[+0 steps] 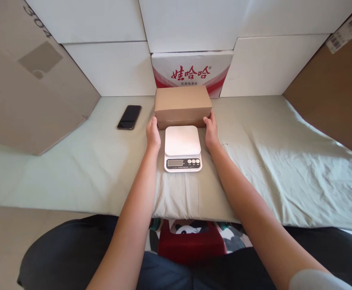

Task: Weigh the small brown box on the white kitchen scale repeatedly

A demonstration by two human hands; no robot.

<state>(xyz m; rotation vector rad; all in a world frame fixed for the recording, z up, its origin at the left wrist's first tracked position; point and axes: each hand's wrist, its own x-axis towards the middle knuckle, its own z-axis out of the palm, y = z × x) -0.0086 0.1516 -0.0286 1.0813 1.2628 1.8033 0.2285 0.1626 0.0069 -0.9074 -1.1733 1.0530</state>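
1. Two hands grip one brown cardboard box [182,105], which sits on the pale cloth [269,161] just behind the white kitchen scale [183,148].
2. Left hand [153,133] presses flat against the box's left end, fingers loosely spread.
3. Right hand [211,129] presses the right end likewise (both beside the scale's far corners).
4. Left of the scale, well apart, lies a black phone [129,117].

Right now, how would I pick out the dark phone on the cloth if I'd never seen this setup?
Start at the pale green cloth covering the work surface, then find the plain brown cardboard box held between the left hand and right hand, behind the white digital scale. Left of that box lies the flat black rectangular phone, alone, the only dark glossy thing there.
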